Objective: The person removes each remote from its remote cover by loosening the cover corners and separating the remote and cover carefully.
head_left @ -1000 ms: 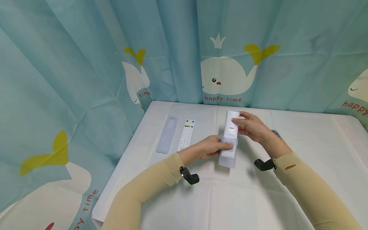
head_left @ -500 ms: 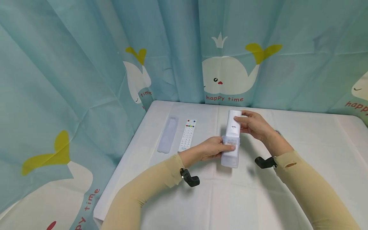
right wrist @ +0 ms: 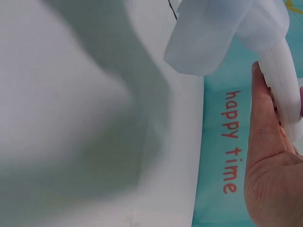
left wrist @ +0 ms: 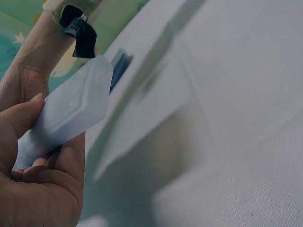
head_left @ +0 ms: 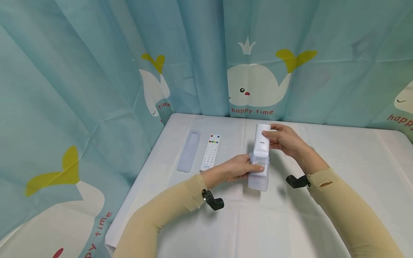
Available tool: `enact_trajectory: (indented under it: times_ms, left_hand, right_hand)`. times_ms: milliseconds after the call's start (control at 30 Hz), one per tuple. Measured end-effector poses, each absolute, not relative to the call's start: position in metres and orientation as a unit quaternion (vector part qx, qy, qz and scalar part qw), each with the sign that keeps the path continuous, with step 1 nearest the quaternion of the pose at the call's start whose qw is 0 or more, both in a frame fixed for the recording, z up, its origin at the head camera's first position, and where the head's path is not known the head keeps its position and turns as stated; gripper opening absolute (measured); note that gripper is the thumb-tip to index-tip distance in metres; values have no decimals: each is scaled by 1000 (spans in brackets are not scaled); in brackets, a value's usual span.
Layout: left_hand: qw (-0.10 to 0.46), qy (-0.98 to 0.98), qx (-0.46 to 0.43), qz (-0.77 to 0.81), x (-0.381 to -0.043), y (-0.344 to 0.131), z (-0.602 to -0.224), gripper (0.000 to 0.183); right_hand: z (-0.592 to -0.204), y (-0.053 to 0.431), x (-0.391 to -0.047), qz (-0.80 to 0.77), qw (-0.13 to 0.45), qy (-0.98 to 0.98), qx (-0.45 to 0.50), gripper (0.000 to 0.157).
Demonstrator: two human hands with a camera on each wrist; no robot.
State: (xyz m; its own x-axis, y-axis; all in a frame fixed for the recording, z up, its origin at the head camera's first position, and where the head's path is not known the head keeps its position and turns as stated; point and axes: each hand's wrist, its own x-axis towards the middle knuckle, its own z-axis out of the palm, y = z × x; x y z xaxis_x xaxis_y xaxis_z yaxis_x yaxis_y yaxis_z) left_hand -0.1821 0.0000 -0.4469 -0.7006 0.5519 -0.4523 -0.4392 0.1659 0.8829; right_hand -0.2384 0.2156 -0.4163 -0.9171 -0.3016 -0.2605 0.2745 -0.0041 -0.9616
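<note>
A white remote control (head_left: 261, 139) is held back side up over the table, its lower part inside a translucent silicone cover (head_left: 258, 183). My left hand (head_left: 238, 167) grips the cover around the remote, thumb on top and fingers underneath. At the far end, my right hand (head_left: 285, 139) pinches the bare part of the remote, thumb on its back. In the left wrist view the closed end of the cover (left wrist: 78, 97) juts past the left thumb. The right wrist view shows the cover's mouth (right wrist: 265, 26) around the remote, with a loose flap (right wrist: 199, 42) hanging beside it.
To the left, a second white remote (head_left: 210, 152) lies buttons up on the white table (head_left: 206, 225). Beside it lies another flat translucent cover (head_left: 189, 151). A dark object (left wrist: 121, 71) sits beyond the held cover in the left wrist view. Whale-print curtains (head_left: 200, 53) hang behind.
My left hand and the cover have shifted slightly toward the near side, while the right hand stays at the remote's far end. The scene has drifted slightly right in the view.
</note>
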Motion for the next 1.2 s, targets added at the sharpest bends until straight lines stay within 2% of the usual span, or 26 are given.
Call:
enact_trajectory:
  times_ms: [367, 633, 900, 1200]
  left_hand:
    - [411, 647, 70, 638, -188, -8, -450, 41]
    - [390, 635, 27, 666, -194, -9, -444, 28]
    - [394, 649, 61, 648, -193, -5, -441, 36]
    - [394, 656, 54, 642, -190, -3, -444, 34]
  right_hand:
    - [-419, 206, -237, -697, 213, 685, -22, 63]
    - [-414, 206, -238, -699, 208, 683, -28, 60]
    - [-413, 211, -239, -699, 195, 688, -15, 60]
    - [-415, 215, -242, -702, 196, 685, -10, 54]
